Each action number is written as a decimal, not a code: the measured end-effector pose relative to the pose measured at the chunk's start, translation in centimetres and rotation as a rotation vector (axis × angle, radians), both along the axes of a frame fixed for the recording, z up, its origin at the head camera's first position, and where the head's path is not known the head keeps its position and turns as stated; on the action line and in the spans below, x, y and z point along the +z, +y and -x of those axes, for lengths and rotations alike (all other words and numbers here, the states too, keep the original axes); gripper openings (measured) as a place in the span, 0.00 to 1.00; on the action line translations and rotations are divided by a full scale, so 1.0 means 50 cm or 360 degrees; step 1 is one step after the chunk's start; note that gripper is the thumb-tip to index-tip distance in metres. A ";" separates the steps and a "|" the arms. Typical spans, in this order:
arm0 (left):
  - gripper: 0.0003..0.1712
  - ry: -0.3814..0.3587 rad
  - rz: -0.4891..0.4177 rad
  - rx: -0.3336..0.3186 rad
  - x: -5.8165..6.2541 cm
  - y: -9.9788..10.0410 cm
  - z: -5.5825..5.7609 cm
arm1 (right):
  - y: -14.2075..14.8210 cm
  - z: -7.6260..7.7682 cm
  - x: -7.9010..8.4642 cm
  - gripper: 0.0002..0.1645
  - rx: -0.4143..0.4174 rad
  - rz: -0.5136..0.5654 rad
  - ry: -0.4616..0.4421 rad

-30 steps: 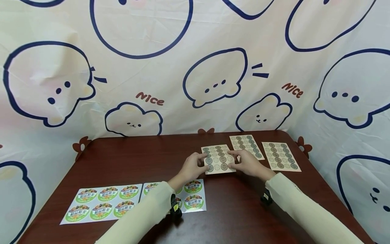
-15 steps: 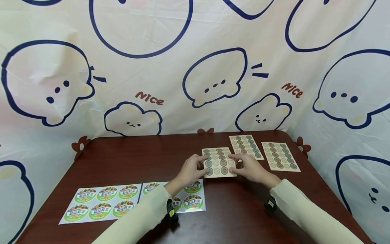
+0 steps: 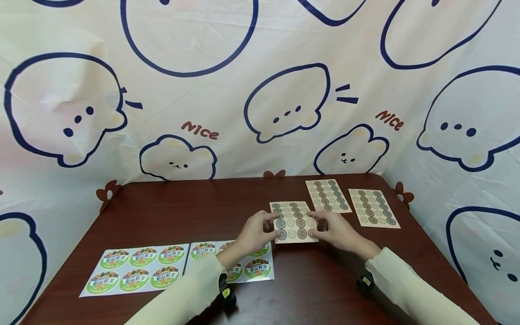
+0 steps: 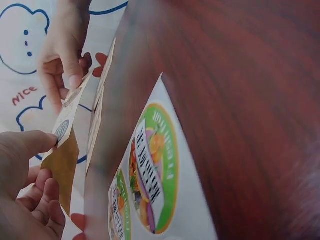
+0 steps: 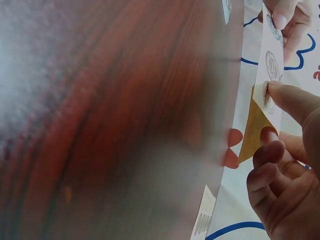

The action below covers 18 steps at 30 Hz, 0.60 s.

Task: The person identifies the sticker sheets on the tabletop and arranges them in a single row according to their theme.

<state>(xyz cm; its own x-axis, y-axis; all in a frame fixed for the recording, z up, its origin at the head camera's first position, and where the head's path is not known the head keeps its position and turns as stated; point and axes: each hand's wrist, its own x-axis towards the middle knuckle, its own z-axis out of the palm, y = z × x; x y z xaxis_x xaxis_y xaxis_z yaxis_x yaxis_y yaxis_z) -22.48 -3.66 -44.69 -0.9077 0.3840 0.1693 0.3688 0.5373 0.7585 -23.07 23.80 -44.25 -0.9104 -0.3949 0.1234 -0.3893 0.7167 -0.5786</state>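
A beige sheet of round stickers (image 3: 290,222) is stretched between both hands above the dark red table. My left hand (image 3: 253,232) pinches its left edge, thumb on the printed face and curled fingers behind. On the opposite edge, my right hand (image 3: 337,231) grips the sheet in the same way. Both wrist views show the sheet (image 4: 70,117) raised off the tabletop, its yellow-brown backing (image 5: 256,131) facing downward. Two more beige sticker sheets lie flat beyond the right hand, one at the back (image 3: 328,195) and one farther right (image 3: 374,208).
Two white sheets of green fruit labels lie side by side at the front left, the left one (image 3: 136,266) in fuller view. My left forearm partly covers the right one (image 3: 266,277). A cartoon-printed cloth (image 3: 227,104) hangs behind the table (image 3: 195,207).
Both hands have drawn the held sticker sheet slightly toward me, away from the two beige sheets. Their grip on its edges stays the same.
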 end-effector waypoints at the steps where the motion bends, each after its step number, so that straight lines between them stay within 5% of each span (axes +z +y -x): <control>1: 0.28 0.0000 0.0001 0.0001 -0.001 0.000 -0.003 | 0.000 -0.003 -0.001 0.34 -0.0001 0.0006 0.0002; 18: 0.26 0.0000 0.0030 -0.0044 -0.010 -0.002 -0.044 | 0.007 -0.046 -0.005 0.33 0.0032 -0.0050 0.0011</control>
<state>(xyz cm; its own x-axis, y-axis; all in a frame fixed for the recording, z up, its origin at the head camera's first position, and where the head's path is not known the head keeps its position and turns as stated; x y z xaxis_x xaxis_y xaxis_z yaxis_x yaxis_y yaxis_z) -20.27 -3.74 -45.18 -0.8966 0.4122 0.1621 0.3840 0.5410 0.7483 -20.76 24.17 -44.50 -0.9014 -0.4168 0.1169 -0.4076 0.7264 -0.5533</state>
